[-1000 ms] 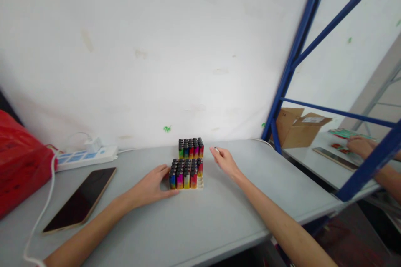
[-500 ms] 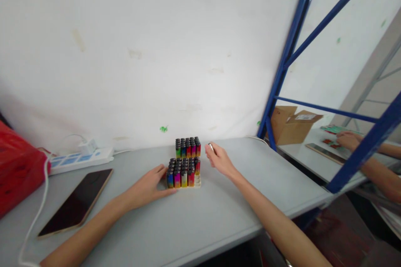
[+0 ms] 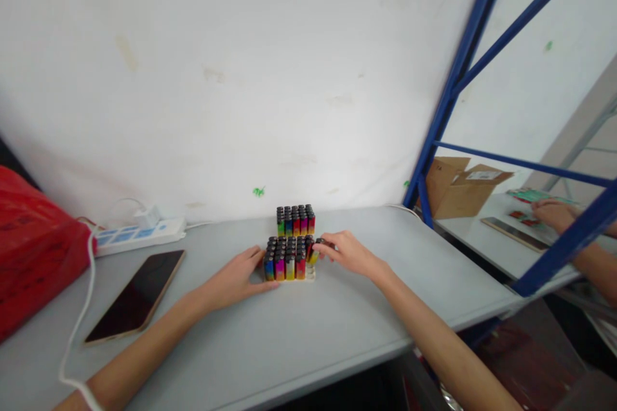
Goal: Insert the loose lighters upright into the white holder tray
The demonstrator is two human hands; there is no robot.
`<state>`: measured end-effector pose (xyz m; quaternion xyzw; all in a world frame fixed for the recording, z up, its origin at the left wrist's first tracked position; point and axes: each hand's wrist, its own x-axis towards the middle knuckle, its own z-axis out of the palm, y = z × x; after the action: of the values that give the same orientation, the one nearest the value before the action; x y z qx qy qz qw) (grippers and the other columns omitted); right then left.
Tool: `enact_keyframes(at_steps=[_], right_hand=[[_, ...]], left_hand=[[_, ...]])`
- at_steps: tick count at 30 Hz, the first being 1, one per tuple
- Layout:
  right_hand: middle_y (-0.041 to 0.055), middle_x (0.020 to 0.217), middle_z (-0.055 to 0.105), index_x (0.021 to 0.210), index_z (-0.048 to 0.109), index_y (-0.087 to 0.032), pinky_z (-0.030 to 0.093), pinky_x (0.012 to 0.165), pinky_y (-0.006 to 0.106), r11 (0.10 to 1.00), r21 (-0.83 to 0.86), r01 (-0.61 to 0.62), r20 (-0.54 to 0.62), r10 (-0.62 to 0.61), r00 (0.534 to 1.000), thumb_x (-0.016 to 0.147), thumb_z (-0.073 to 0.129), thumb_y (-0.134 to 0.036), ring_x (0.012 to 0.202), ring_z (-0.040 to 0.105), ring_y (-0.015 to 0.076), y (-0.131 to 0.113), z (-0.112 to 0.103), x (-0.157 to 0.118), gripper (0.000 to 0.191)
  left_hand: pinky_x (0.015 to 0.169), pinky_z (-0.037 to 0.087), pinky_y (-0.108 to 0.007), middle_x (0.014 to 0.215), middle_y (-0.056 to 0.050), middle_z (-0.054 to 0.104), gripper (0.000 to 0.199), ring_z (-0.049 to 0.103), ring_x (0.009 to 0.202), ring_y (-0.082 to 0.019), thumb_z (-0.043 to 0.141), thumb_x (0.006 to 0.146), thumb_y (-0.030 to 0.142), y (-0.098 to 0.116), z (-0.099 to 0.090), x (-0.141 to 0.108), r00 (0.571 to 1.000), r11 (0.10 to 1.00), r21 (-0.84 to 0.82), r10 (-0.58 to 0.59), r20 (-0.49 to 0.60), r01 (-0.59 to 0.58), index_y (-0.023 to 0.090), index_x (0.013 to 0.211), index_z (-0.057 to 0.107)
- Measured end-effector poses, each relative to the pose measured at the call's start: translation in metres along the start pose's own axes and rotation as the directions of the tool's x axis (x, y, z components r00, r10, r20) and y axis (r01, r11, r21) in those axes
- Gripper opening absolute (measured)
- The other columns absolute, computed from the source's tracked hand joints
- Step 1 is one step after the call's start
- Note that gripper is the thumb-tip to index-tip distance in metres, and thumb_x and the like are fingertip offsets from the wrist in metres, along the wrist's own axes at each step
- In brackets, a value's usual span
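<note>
Several colourful lighters (image 3: 290, 266) with black tops stand upright in rows in a white tray (image 3: 311, 275). My left hand (image 3: 238, 279) grips the tray's left side, thumb along the front edge and the other fingers farther back. At the right end, my right hand (image 3: 351, 253) pinches a yellowish lighter (image 3: 315, 256), slightly tilted, over the right-hand column. White slots show in front of it at the near right corner. Just behind stands a second block of lighters (image 3: 295, 221), in close rows.
On the left lie a phone (image 3: 137, 295), a white power strip (image 3: 139, 237) with a cable, and a red bag (image 3: 38, 250). A blue rack post (image 3: 441, 103) rises at right. Beyond it are a cardboard box (image 3: 456, 189) and another person's hands (image 3: 554, 212) at a table.
My right hand has moved left and down to the tray's right column, bringing the lighter with it. My left hand keeps its place at the tray. The view has shifted slightly.
</note>
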<state>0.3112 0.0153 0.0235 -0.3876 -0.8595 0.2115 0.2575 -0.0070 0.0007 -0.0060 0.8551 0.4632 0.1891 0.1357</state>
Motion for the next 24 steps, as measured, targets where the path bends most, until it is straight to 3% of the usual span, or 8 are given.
enact_keyframes(at_steps=[4, 8, 13, 16, 22, 24], right_hand=[[0.0036, 0.077, 0.074, 0.084, 0.063, -0.021, 0.045, 0.068, 0.027, 1.000, -0.024, 0.002, 0.067, 0.000, 0.998, 0.111, 0.049, -0.052, 0.068, 0.067, 0.0180, -0.001, 0.008, 0.001, 0.044], [0.0062, 0.078, 0.075, 0.084, 0.062, -0.020, 0.040, 0.066, 0.028, 0.978, -0.209, 0.014, 0.062, -0.001, 0.998, 0.110, 0.054, -0.048, 0.068, 0.066, 0.0195, -0.001, 0.009, 0.003, 0.039], [0.0082, 0.088, 0.078, 0.092, 0.064, -0.019, 0.044, 0.072, 0.028, 0.977, -0.210, 0.021, 0.071, -0.006, 0.997, 0.113, 0.047, -0.047, 0.079, 0.071, 0.0208, 0.002, 0.010, 0.005, 0.039], [0.0096, 0.092, 0.078, 0.101, 0.066, -0.019, 0.044, 0.071, 0.029, 0.948, -0.320, 0.003, 0.055, 0.016, 0.998, 0.112, 0.051, -0.047, 0.080, 0.071, 0.0231, 0.000, 0.012, 0.005, 0.034], [0.0096, 0.082, 0.075, 0.099, 0.067, -0.018, 0.045, 0.070, 0.031, 0.921, -0.390, -0.019, 0.099, 0.063, 0.993, 0.113, 0.044, -0.046, 0.074, 0.070, 0.0237, -0.004, 0.011, 0.006, 0.039], [0.0111, 0.086, 0.076, 0.109, 0.068, -0.017, 0.045, 0.070, 0.032, 0.897, -0.441, -0.025, 0.099, 0.077, 0.992, 0.113, 0.044, -0.045, 0.076, 0.071, 0.0251, -0.005, 0.015, 0.006, 0.037]], left_hand=[[0.102, 0.054, -0.045, 0.120, -0.013, 0.071, 0.060, 0.068, 0.113, -0.035, 0.069, 0.085, 0.073, -0.002, 0.002, 0.000, 0.999, 1.000, -0.005, -0.016, 0.031, 0.016, 0.021, 0.114, 0.070], [0.103, 0.054, -0.044, 0.119, -0.012, 0.071, 0.060, 0.067, 0.112, -0.034, 0.069, 0.086, 0.074, -0.004, 0.003, 0.000, 1.000, 1.000, -0.006, -0.005, 0.027, 0.005, 0.022, 0.115, 0.070], [0.099, 0.055, -0.044, 0.116, -0.012, 0.071, 0.058, 0.067, 0.108, -0.034, 0.069, 0.086, 0.073, -0.003, 0.003, 0.000, 0.999, 1.000, 0.012, -0.016, 0.038, 0.015, 0.020, 0.112, 0.070], [0.098, 0.055, -0.044, 0.116, -0.012, 0.071, 0.058, 0.067, 0.107, -0.034, 0.070, 0.085, 0.072, 0.000, 0.001, 0.000, 0.999, 1.000, 0.005, -0.020, 0.029, 0.020, 0.021, 0.111, 0.070], [0.096, 0.055, -0.044, 0.114, -0.012, 0.071, 0.057, 0.067, 0.105, -0.033, 0.070, 0.085, 0.071, 0.003, -0.001, 0.000, 0.998, 0.999, 0.017, -0.034, 0.045, 0.033, 0.020, 0.110, 0.070], [0.096, 0.055, -0.044, 0.113, -0.012, 0.071, 0.058, 0.067, 0.106, -0.034, 0.070, 0.085, 0.072, 0.001, 0.000, 0.000, 0.999, 0.999, 0.013, -0.031, 0.040, 0.031, 0.020, 0.110, 0.070]])
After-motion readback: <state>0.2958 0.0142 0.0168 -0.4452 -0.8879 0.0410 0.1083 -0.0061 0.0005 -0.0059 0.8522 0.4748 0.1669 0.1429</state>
